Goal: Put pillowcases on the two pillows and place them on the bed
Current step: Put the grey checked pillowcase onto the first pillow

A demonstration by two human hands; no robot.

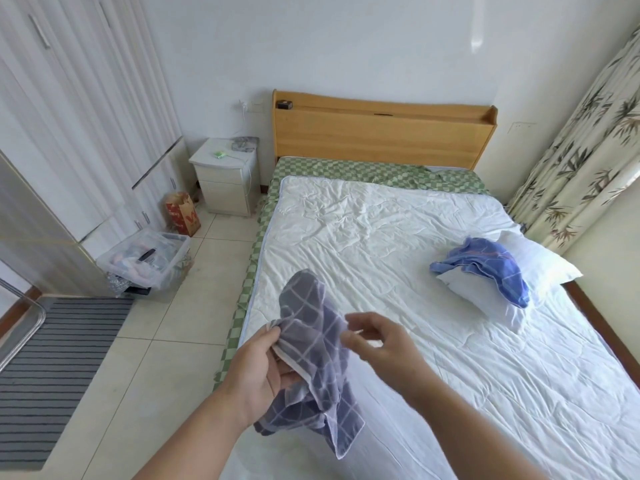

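The left hand [258, 368] is gripping a grey checked pillowcase [311, 358], fingers and thumb curled round a bunched fold near its white-edged hem, and the cloth is hanging crumpled below the fist over the near edge of the bed [381, 237]. That high grip looks deliberate: holding it up lets the fabric drop free so the opening can be found. The right hand [377, 344] is hovering just beside the cloth, fingers loosely spread and blurred, holding nothing; it appears to be reaching in for the hem, probably to pull the mouth of the case apart.

Over on the right side of the bed, a white pillow [512, 282] is lying bare on the white quilt, with a blue pillowcase [485, 265] heaped loosely on top of it, not yet pulled on. That pairing reads as staging: case and pillow kept together for a later turn. Only this one pillow is plainly showing; I cannot tell where the second is.

So the job is sitting at its opening stretch, with neither pillow dressed. The next move calls for both hands on the hem. Beyond the bed, a wooden headboard [381, 133] and a white nightstand [225, 174] are standing against the far wall.
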